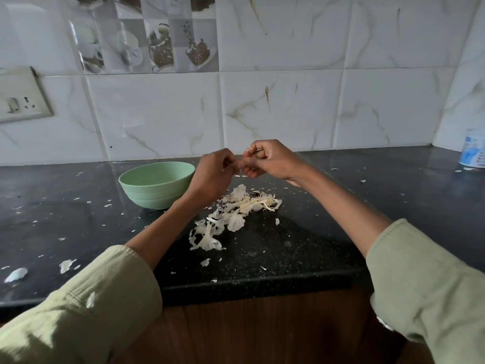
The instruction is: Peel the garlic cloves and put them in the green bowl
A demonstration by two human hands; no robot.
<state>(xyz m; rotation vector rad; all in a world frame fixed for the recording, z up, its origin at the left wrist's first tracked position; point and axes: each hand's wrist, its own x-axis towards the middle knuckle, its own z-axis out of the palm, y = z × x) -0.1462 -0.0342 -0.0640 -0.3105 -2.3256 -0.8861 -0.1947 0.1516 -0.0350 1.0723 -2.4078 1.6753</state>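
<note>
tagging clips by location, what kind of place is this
Most likely a home kitchen: a dark stone countertop backed by marble-look wall tiles, some printed with coffee cups, a wall socket, and a green bowl beside a pile of garlic skins.

Head-worn view, angled down over counter

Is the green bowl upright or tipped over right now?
Upright. The green bowl sits on its base on the black counter, rim level and opening facing up, beside the left hand. Its contents cannot be seen.
</note>
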